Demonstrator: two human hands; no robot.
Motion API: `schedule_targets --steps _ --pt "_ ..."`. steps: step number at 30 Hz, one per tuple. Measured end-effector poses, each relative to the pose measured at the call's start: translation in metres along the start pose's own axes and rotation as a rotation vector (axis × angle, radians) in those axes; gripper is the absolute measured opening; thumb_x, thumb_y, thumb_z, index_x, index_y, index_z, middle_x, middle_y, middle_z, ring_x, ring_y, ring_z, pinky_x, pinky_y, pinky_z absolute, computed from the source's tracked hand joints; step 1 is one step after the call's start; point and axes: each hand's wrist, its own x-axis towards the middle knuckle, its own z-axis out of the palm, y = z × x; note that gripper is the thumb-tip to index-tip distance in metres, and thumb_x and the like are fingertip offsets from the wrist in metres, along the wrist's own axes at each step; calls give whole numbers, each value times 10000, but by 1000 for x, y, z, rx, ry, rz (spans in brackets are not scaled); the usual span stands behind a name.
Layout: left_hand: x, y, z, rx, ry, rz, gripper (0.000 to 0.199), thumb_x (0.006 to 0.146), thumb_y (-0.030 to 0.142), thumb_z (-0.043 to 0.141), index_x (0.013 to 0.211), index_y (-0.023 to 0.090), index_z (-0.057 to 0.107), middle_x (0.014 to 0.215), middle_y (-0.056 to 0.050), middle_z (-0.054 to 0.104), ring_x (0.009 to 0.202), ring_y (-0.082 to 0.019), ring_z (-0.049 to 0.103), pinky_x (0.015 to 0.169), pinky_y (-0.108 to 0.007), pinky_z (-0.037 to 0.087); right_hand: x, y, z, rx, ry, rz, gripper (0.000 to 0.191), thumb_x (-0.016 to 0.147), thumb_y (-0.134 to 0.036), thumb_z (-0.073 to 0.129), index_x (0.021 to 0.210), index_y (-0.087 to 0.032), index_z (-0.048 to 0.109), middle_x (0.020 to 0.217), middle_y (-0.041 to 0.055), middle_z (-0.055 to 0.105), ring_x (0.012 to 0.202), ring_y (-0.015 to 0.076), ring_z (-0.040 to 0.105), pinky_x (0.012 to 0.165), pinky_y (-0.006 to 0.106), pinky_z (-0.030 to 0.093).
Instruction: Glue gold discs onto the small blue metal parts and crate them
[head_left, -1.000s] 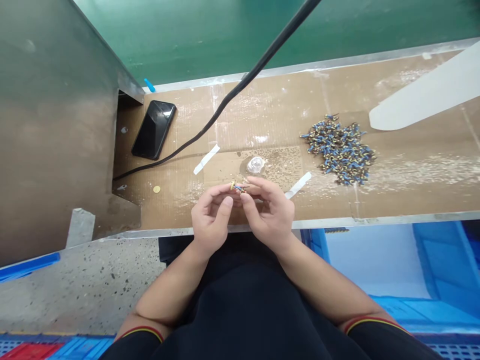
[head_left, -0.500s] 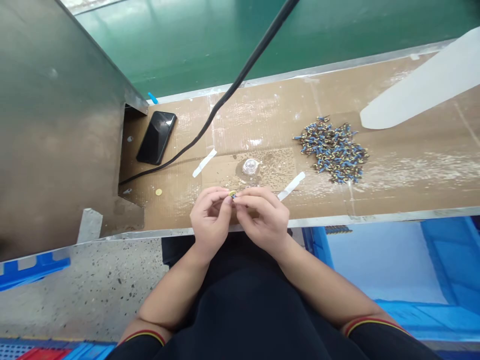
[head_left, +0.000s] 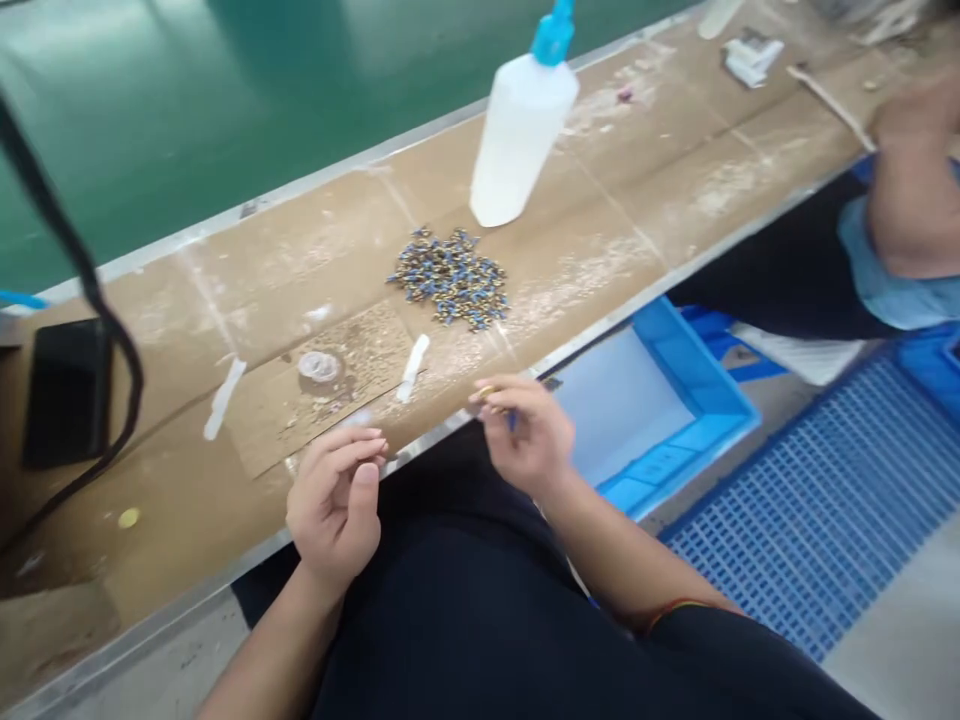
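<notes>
One bit (head_left: 486, 393) pinched in right hand's (head_left: 534, 435) fingers by the tabletop's (head_left: 187, 520) near edge; left hand's (head_left: 330, 510) curl loosely, can't tell if empty. Pile (head_left: 450, 280) sits close, probably for easy reach.

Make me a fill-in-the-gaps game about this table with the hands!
1. The ____ hand holds a small yellow piece.
2. The bottle is coloured ____.
3. The phone is coloured ____.
4. The open crate beside the table is coloured ____.

Missing words, in order: right; white; black; blue.
</notes>
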Motion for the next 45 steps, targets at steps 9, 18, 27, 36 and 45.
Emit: schedule_targets --steps 9,18,27,36,45 --pt "17 -11 7 98 -7 151 173 887 85 702 991 192 789 994 -78 756 888 -211 729 743 -359 620 -16 134 -145 -858 -486 783 131 943 -196 607 1055 -190 673 928 88 776 819 235 727 761 329 560" --pt "12 -14 6 88 87 23 104 932 146 699 950 193 789 974 -69 739 819 -189 720 669 -341 599 -8 181 -132 -921 -898 903 200 958 -110 586 950 -173 776 940 108 785 871 246 721 681 286 447" --pt "15 -12 6 132 56 38 133 934 82 676 950 173 771 960 -65 731 846 -183 725 684 -331 604 -6 196 -122 -980 -1016 909 225 975 -168 567 986 -201 790 1005 108 780 959 282 720 696 286 458" --pt "16 -12 7 136 47 34 151 925 56 674 948 170 771 953 -64 731 864 -190 725 710 -350 606 -19 195 -122 -961 -897 931 276 950 -150 554 1068 -208 797 994 100 789 969 284 732 764 301 511" --pt "14 -13 4 101 57 47 169 919 36 668 956 169 764 981 -59 733 858 -177 729 712 -331 607 -23 158 -134 -1000 -457 881 391 936 -154 458 1226 -138 720 922 114 765 901 279 737 867 382 564"
